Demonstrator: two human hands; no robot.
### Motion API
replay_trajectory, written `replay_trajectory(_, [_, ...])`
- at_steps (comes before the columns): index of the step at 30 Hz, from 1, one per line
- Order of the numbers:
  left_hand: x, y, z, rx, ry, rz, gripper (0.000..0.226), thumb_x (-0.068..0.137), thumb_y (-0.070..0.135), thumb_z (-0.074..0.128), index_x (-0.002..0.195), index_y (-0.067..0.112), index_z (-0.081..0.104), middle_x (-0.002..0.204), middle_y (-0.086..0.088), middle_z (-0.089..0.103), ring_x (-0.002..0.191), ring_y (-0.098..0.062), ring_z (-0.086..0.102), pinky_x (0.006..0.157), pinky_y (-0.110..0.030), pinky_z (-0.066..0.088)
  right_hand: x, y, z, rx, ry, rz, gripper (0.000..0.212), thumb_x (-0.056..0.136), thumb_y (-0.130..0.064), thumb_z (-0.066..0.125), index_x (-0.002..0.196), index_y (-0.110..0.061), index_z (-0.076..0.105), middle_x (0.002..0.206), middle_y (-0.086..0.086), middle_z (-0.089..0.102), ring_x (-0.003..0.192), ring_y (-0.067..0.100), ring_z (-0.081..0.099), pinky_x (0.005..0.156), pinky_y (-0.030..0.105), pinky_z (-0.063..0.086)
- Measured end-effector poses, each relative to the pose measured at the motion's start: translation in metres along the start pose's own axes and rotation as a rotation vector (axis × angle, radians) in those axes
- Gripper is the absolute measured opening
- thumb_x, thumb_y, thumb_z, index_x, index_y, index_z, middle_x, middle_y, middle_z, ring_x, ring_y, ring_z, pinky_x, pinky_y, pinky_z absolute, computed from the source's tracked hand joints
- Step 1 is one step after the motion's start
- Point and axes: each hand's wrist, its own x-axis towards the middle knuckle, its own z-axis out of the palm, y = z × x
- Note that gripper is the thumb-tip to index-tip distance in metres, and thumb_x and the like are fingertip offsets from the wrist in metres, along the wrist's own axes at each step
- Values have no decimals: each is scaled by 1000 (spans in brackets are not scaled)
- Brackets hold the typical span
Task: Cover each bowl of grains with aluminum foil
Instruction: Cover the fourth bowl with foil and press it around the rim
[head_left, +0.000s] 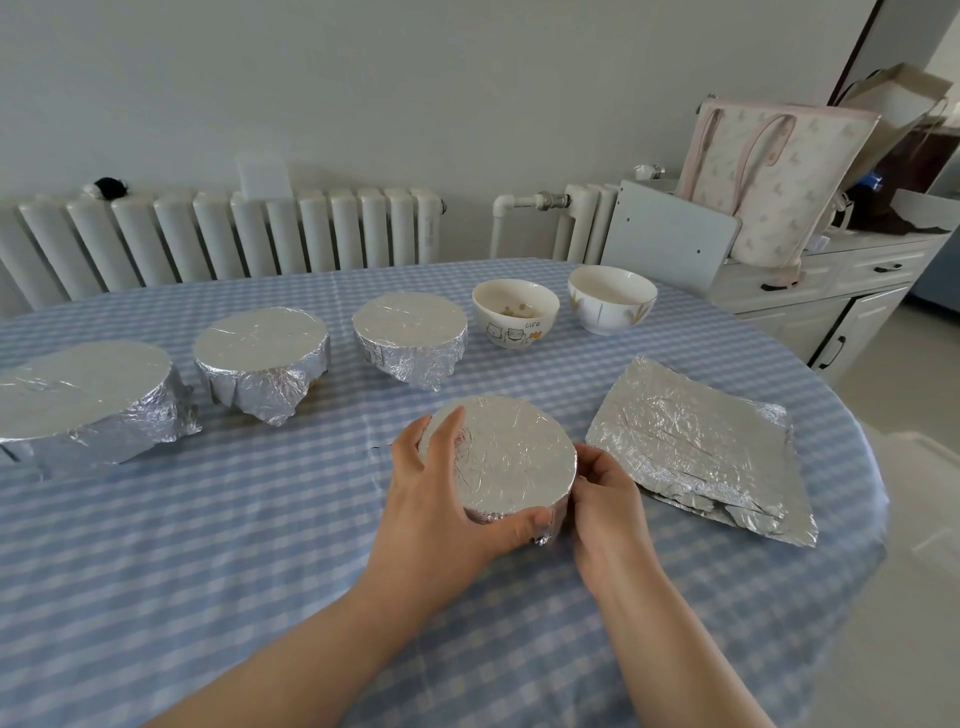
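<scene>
Both hands at a foil-wrapped bowl (511, 457) on the checked bench (208, 545), left hand (441, 506) fingers (447, 431) curled over its rim, right hand (605, 499) fingers pinching its side, loose foil sheet (696, 447) just right of the bowl, two uncovered bowls (515, 312) behind it.

A home dining room, by the furnishings. The worktop (208, 519) is a round table under a blue-and-white checked cloth. Along the plain wall from ten to one o'clock run white ribbed radiators (223, 234). At two o'clock stands a white cabinet (831, 306) with dark drawer handles, a butterfly-print tote bag (779, 176) on top. Pale floor tiles (914, 519) show at three o'clock.
</scene>
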Motion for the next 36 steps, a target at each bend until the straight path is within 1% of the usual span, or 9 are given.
replay_trajectory(11, [-5, 2, 0, -11, -11, -28, 129, 42, 90, 64, 149, 42, 10, 151, 28, -16, 144, -9, 12, 111, -41, 37, 0, -6, -6, -71, 13, -40, 31, 86, 14, 47, 104, -11, 56, 87, 5, 68, 72, 18, 64, 56, 26, 50])
replay_trajectory(14, [-11, 6, 1, 28, -15, -31, 127, 46, 90, 57, 150, 41, 5, 151, 25, -25, 148, -13, 0, 117, -40, 25, 0, -9, -13, 30, -75, 8, 15, 99, -9, 48, 112, -10, 55, 94, 12, 69, 79, 22, 65, 64, 33, 51])
replay_trajectory(18, [-18, 8, 3, 138, -11, -10, 104, 65, 93, 27, 150, 39, 1, 152, 21, -26, 146, -13, -2, 116, -43, 20, 0, -14, -15, -179, -232, -37, 63, 95, -60, 33, 105, -9, 68, 107, 21, 70, 102, 36, 67, 93, 51, 51])
replay_trajectory(20, [-16, 8, -1, 155, 5, -24, 101, 67, 91, 20, 150, 37, 2, 152, 23, -23, 147, -16, 0, 115, -44, 22, -2, -17, -13, -296, -246, -93, 71, 91, -67, 33, 103, -5, 65, 107, 30, 64, 101, 47, 60, 94, 57, 49])
replay_trajectory(24, [-5, 6, -14, 178, -15, -70, 115, 55, 98, 34, 149, 43, -6, 149, 28, -26, 149, -21, 0, 115, -50, 29, -2, -18, -15, -426, -173, -241, 44, 103, -40, 35, 84, -13, 64, 65, 2, 62, 63, 23, 57, 59, 31, 46])
replay_trajectory(27, [1, 1, -19, 282, -27, -5, 127, 46, 104, 28, 150, 42, -10, 153, 21, -28, 148, -19, -4, 117, -50, 21, 4, -8, -19, -564, -131, -355, 31, 103, -28, 40, 90, -15, 65, 86, 4, 66, 82, 24, 60, 72, 29, 46])
replay_trajectory(30, [8, -3, -22, 312, -5, 154, 127, 50, 103, 33, 153, 36, 2, 159, 11, -21, 148, -16, -12, 118, -48, 12, -1, -1, -20, -501, 14, -379, 29, 98, -20, 52, 126, -17, 57, 120, 1, 57, 96, 5, 57, 74, 2, 39])
replay_trajectory(33, [14, -8, -27, 236, -5, 272, 116, 58, 97, 41, 152, 34, 16, 162, 9, -7, 149, -11, -9, 117, -42, 11, -17, -2, -18, -430, 167, -613, 26, 98, -13, 50, 121, -17, 61, 117, 1, 61, 102, 2, 57, 81, -1, 35])
replay_trajectory(36, [19, -11, -30, 169, -55, 282, 109, 63, 94, 41, 151, 34, 20, 162, 14, -1, 148, -5, -2, 115, -38, 16, -31, 1, -10, -405, 67, -622, 26, 96, -41, 48, 115, -28, 61, 118, -4, 63, 110, 5, 59, 88, 8, 40])
